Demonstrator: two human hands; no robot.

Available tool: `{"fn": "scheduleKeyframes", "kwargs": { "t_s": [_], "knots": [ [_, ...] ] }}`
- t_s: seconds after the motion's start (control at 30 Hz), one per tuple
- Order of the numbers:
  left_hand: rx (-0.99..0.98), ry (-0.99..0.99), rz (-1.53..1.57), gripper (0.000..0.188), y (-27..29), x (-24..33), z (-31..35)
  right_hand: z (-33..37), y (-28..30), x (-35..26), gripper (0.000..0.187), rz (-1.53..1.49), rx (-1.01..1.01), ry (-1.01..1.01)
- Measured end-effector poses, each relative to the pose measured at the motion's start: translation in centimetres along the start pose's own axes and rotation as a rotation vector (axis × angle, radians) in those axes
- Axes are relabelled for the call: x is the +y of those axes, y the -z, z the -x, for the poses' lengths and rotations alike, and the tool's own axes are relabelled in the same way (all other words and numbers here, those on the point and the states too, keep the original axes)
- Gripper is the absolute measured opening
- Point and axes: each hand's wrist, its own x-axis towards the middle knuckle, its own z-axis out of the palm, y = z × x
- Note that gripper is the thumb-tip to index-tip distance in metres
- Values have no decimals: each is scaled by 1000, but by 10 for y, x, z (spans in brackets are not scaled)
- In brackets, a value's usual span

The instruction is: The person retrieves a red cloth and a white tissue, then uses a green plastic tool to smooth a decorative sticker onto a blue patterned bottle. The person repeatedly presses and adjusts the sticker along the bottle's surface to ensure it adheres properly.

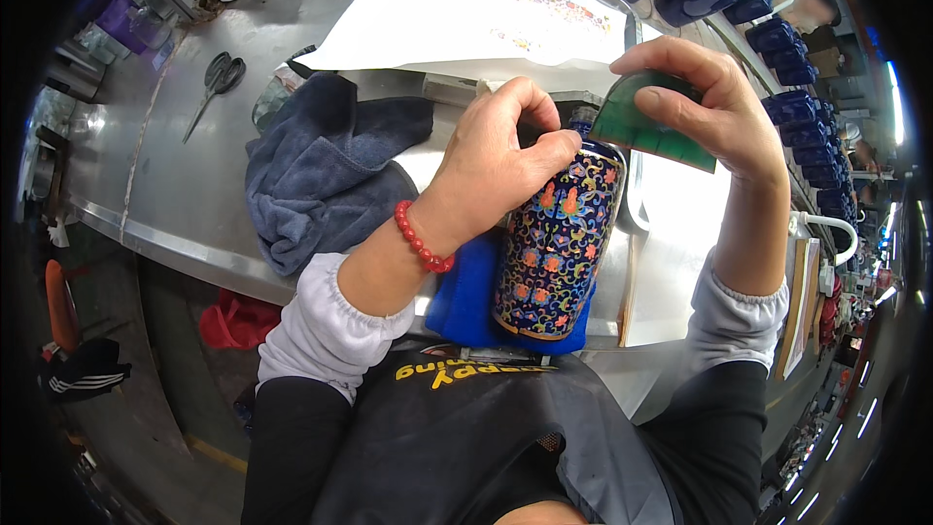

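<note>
Steel bench point(185, 170), with crumpled grey-blue towel point(316, 170) at left. Dark blue patterned bottle point(556, 248), resting tilted on bright blue cloth point(459, 297), between the two forearms. At the bottle's shoulder, just left of the neck, bent fingers of the left hand point(507, 148); whether pinching something, cannot tell. Just right of the neck, green scraper point(637, 128), gripped by closed fingers of the right hand point(714, 102).
</note>
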Motion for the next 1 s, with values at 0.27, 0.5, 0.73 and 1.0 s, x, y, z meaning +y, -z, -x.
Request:
{"fn": "scheduleKeyframes", "kwargs": {
  "t_s": [0.27, 0.5, 0.73, 1.0],
  "knots": [
    [-88, 98, 103, 16, 4, 4, 4, -11, 0, 0, 26, 46, -75, 31],
    [-90, 77, 71, 14, 4, 5, 5, -20, 1, -5, 26, 85, -138, -17],
    [-49, 68, 96, 17, 2, 4, 5, -25, 3, -8, 26, 43, -201, -54],
    [-91, 72, 52, 16, 4, 5, 6, -25, 5, -9, 26, 56, -215, -12]
  ]
}}
